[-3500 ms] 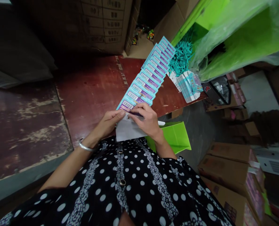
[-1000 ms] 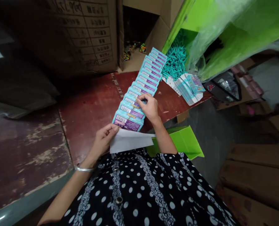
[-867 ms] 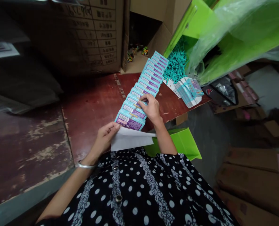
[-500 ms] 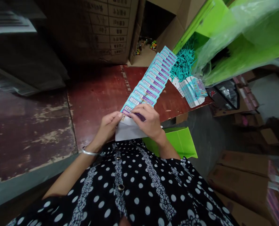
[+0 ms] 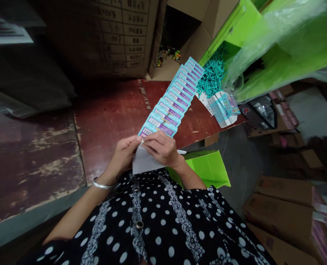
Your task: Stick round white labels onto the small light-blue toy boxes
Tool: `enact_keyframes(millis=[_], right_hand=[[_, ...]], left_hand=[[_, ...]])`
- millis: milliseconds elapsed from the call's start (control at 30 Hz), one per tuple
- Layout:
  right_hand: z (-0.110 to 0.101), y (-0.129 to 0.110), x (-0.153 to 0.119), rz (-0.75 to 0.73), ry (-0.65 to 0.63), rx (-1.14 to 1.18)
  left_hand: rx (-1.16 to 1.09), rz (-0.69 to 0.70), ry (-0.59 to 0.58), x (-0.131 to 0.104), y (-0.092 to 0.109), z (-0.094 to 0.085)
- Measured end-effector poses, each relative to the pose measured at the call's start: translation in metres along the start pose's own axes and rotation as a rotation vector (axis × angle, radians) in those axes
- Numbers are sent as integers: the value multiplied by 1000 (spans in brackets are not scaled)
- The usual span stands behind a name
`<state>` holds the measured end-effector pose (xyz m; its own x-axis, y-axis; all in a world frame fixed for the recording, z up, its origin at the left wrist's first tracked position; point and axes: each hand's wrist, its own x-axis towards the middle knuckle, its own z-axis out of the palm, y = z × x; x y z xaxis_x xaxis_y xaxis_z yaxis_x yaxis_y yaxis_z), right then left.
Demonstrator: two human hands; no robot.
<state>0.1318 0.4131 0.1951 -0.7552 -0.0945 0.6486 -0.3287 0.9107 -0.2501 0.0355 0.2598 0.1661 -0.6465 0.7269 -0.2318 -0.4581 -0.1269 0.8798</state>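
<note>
Several flat blue-and-purple printed cards [image 5: 175, 96] with barcodes lie overlapped in a slanting row on the table. At the near end of the row, my left hand [image 5: 124, 152] pinches the corner of a white sheet [image 5: 145, 162] between thumb and fingers. My right hand [image 5: 163, 149] lies across that sheet, its fingers closed and its fingertips almost meeting my left thumb. What sits between the right fingertips is too small to make out. The sheet hangs over the table's front edge, close to my body.
Teal plastic pieces [image 5: 211, 77] are heaped by a bright green box [image 5: 244, 24], with folded printed boxes [image 5: 221, 108] in front. Large cartons [image 5: 97, 36] stand behind the red table [image 5: 105, 114]. A green bin [image 5: 209, 167] is below the edge; more cartons [image 5: 283, 202] lie right.
Both hands sit slightly lower and more to the left in view, as the whole view has shifted. My right hand has turned, and the purple piece seen under its fingers no longer shows.
</note>
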Motion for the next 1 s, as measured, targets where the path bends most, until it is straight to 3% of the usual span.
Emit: enact_keyframes(millis=[100,167,267,400,533,667,833,900,1000], right_hand=[[-12,2,6,39,121,131],[-27,15,15,205,218,184],[-46,53,29,514,302,165],[-49,111,40,700,291,144],[-41,134,42,795,205,93],[-35,137,42,799,122,-21],[-36,134,42,691,47,-192],[-47,116,40,645,114,-176],[-78,59,29,627,227,81]], left_hand=[[11,-21,28,2,2,-3],[42,-17,39,4,2,-5],[87,-10,33,8,-1,-7],[132,3,15,12,-9,-10],[181,40,12,13,-12,-12],[208,32,20,12,-9,-12],[185,17,42,10,-7,-11],[190,42,65,6,-1,-13],[270,126,118,-15,23,-23]])
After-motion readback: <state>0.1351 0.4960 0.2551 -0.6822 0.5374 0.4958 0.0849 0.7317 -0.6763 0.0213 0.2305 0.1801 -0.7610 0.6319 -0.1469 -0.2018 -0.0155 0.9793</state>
